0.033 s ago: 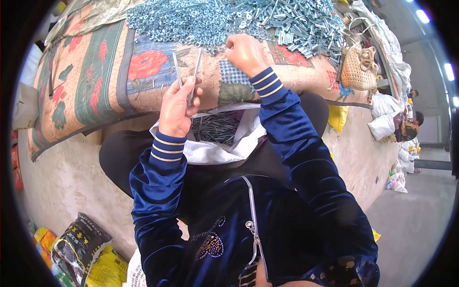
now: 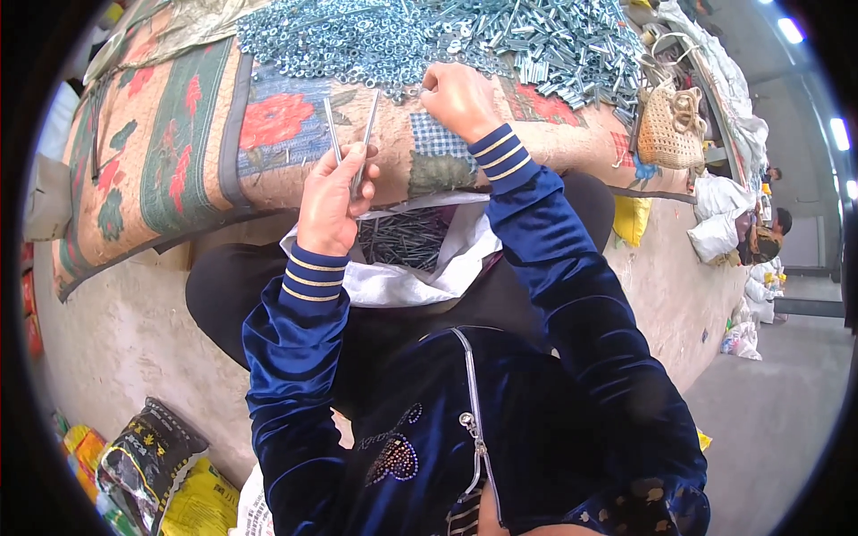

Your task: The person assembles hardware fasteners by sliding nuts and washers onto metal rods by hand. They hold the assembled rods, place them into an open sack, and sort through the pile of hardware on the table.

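Observation:
My left hand is closed round two thin metal rods, which stick up from the fingers and spread apart at their tips. My right hand has its fingers curled together at the near edge of a heap of small metal nuts; whatever is between the fingertips is hidden. To the right, that heap merges into a pile of short metal tubes. Below my hands, between my legs, a white sack lies open with many dark thin metal rods inside.
A patterned quilt covers the work surface, its edge hanging in front of me. A woven tan bag sits at the right end. Black and yellow sacks lie on the floor at lower left, white bags at right.

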A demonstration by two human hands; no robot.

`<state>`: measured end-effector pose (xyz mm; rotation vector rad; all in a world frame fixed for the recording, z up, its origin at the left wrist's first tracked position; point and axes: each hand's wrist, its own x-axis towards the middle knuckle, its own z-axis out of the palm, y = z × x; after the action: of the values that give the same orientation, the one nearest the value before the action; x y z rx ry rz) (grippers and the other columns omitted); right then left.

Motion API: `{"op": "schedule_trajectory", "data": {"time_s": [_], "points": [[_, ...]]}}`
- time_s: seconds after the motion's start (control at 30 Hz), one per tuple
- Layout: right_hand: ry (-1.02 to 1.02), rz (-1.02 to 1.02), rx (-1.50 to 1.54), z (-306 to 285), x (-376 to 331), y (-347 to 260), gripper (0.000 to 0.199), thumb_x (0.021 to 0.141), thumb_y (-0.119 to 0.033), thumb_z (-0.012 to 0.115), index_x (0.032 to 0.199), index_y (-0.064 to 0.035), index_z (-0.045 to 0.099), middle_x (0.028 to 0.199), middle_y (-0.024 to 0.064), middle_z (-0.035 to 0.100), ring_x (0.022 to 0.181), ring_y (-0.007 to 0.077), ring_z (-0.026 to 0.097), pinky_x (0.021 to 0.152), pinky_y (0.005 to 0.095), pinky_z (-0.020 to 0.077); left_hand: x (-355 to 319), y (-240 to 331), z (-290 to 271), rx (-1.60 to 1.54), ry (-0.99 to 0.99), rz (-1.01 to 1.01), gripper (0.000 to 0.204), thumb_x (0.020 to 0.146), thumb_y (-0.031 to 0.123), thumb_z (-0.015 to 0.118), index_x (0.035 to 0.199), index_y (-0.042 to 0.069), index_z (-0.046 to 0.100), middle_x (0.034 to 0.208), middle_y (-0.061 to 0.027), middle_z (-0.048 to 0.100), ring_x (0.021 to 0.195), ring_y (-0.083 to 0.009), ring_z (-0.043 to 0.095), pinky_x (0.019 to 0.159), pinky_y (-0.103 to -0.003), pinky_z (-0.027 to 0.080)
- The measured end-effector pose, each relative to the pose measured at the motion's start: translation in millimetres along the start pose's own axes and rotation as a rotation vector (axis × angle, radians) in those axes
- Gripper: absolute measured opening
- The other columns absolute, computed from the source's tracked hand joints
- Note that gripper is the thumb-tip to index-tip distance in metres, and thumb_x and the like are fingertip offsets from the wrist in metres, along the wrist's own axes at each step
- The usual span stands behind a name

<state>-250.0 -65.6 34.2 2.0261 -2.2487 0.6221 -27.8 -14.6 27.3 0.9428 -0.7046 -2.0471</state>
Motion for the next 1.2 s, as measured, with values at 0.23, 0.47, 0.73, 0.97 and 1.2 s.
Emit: {"op": "schedule_trajectory", "data": {"time_s": [0.23,0.47,0.73,0.97,1.2], "points": [[-0.027,0.005,0.622,-14.0,-13.7,6.5,0.011,0.076,-0.010,0.066,0.082,-0.0012,0.064,0.079,0.0100,0.066,0.071,0.0195,0.065,0.062,0.0318,0.0519,1.0,-5.2,0.2,0.025,-0.047,-0.048,0.015,0.090,0.018,0.059,0.097,0.004,0.060,0.074,-0.0024,0.059,0.053,-0.0053,0.051,0.037,-0.014,0.028],[-0.268,0.134,1.399,-32.1,-38.9,-16.0,0.016,0.083,-0.006,0.066,0.097,0.0021,0.066,0.089,0.0075,0.067,0.078,0.0141,0.065,0.072,0.0244,0.0538,1.3,-6.0,1.4,0.096,-0.092,-0.054,0.016,0.090,0.018,0.060,0.097,0.004,0.061,0.074,-0.0014,0.059,0.054,-0.0052,0.051,0.038,-0.015,0.027],[0.404,-0.318,0.480,-19.6,-32.4,-35.0,0.020,0.074,-0.009,0.066,0.093,-0.0112,0.070,0.087,0.0092,0.067,0.079,0.0266,0.062,0.071,0.0339,0.0481,5.0,-6.6,-0.5,-0.090,-0.107,0.004,0.013,0.086,0.019,0.065,0.092,0.007,0.063,0.074,-0.0016,0.061,0.054,-0.0061,0.053,0.038,-0.015,0.029],[0.418,-0.260,-0.042,3.9,-14.9,-21.3,0.015,0.075,-0.018,0.069,0.088,-0.0101,0.070,0.092,0.0047,0.066,0.089,0.0234,0.060,0.083,0.0365,0.0441,4.8,-5.5,-3.5,-0.025,-0.028,0.050,0.013,0.084,0.017,0.067,0.093,0.008,0.063,0.075,-0.0019,0.061,0.058,-0.0077,0.055,0.041,-0.016,0.030],[-0.347,0.050,1.322,-37.5,-22.1,-6.6,0.018,0.081,-0.008,0.069,0.096,0.0007,0.064,0.087,0.0061,0.065,0.077,0.0122,0.061,0.071,0.0245,0.0507,0.2,-0.7,0.7,0.050,-0.033,-0.012,0.013,0.087,0.015,0.064,0.095,0.006,0.063,0.080,-0.0036,0.062,0.062,-0.0073,0.056,0.039,-0.015,0.028]]}}
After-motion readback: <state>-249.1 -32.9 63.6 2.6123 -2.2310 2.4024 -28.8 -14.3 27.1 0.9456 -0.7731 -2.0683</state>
